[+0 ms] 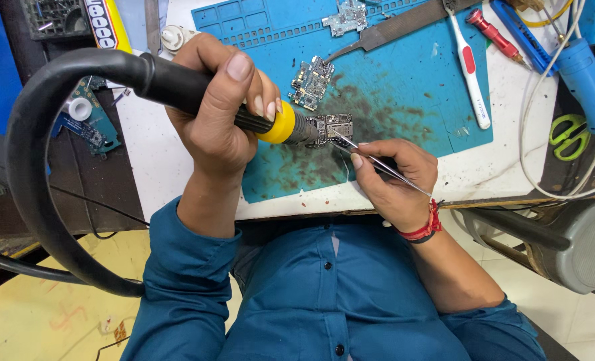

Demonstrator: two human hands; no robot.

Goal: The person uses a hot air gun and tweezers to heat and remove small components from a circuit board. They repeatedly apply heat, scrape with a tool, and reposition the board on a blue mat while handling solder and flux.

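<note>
Teal work mat (pixel 404 87) as the landmark: near its front edge, on the darkest scorch stains, lies the small circuit board (pixel 337 126). Left hand (pixel 220 113) clenched around the black handle of the hot-air tool (pixel 177 83), thumb laid along the top, fingertips at the yellow collar. Metal nozzle (pixel 304 130) right at the board's left edge; touching or just short of it, cannot tell. Right hand (pixel 394 177) at the mat's front edge, pinching thin steel tweezers (pixel 377 164) between thumb and forefinger, tips down on the board's near corner.

Judging from this, heating a part while the tweezers steady or lift it. To do it well:

- Hold the nozzle just over the one part, not over the whole board.
- Rest the heel of the right hand on the mat so the tips do not shake.
- Press lightly; lift only once the solder has plainly gone soft, never by force.
- Keep the thick black hose (pixel 37 154) looping off the mat's left side, slack, so no tug turns the nozzle.
- Mind the second board (pixel 311 81) lying just behind on the mat; keep the hot air off it.

Toward the mat's right edge, a white brush with red grip (pixel 470 67); beyond that edge, a red-handled screwdriver (pixel 498 37) and green scissors (pixel 568 137), well clear of the heat.
</note>
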